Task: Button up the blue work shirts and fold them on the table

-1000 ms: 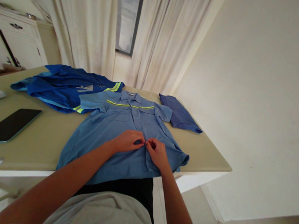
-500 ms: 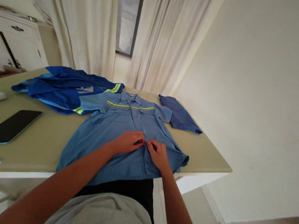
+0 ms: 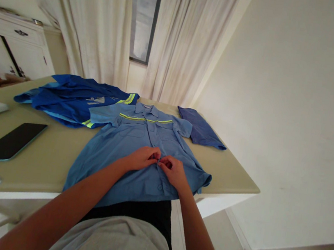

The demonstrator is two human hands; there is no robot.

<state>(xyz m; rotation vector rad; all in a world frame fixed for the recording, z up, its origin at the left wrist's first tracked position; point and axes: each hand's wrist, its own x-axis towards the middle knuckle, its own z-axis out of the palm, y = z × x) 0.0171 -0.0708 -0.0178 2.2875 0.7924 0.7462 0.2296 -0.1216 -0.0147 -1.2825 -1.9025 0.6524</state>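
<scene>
A light blue short-sleeved work shirt (image 3: 121,143) with a yellow reflective chest stripe lies face up on the beige table (image 3: 51,154), collar away from me. My left hand (image 3: 143,157) and my right hand (image 3: 173,170) meet on the button placket in the shirt's lower middle. Both hands pinch the fabric there, fingertips almost touching each other. What lies between the fingertips is too small to make out.
A darker blue jacket (image 3: 68,98) with reflective bands lies at the table's back left. A folded dark blue garment (image 3: 200,129) sits at the back right. A black tablet (image 3: 11,141) lies at the left. Curtains hang behind; a white wall stands at the right.
My hands stay on the placket; the fingertips have drawn slightly closer together and shifted a little up the shirt. Nothing else has moved.
</scene>
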